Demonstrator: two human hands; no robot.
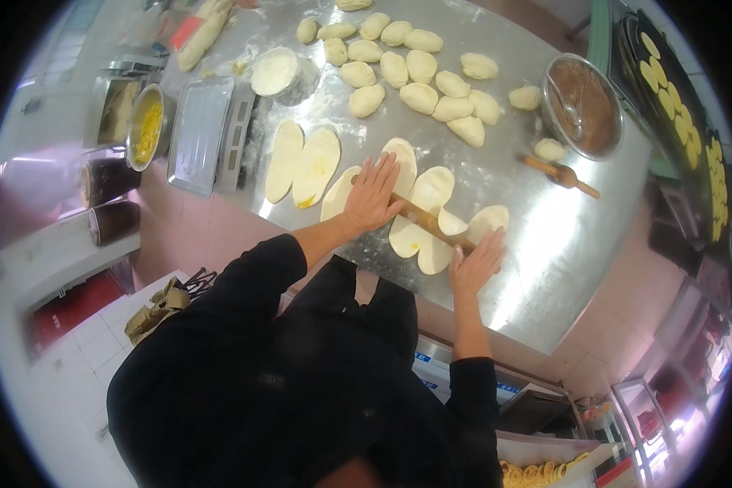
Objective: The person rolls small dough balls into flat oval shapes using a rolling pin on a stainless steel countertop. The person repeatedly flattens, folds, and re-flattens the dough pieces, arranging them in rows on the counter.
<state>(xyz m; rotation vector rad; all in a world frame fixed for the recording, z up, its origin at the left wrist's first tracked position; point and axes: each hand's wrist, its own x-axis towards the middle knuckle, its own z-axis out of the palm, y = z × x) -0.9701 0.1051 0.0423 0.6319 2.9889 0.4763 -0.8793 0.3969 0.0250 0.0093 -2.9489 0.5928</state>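
Note:
Both my hands bear down on a wooden rolling pin (424,221) that lies slantwise across several flattened dough ovals. My left hand (372,192) covers the pin's left part, palm down and fingers stretched out. At the other end my right hand (477,262) lies over the pin, its fingers also nearly straight. Under the pin, a dough oval (434,184) has a flap (451,223) curled up against the wood. Part of another flat piece (340,194) shows left of my left hand. Two longer rolled ovals, one plain (285,161) and one with a yellow smear (317,168), lie further left.
Several dough lumps (421,66) lie on the far part of the metal table (543,244). A bowl of brown filling (592,104) and a thick-bellied rolling pin (561,175) are at right. Left are a flour tub (274,72), a scale (202,131) and a yellow-filled bowl (149,131).

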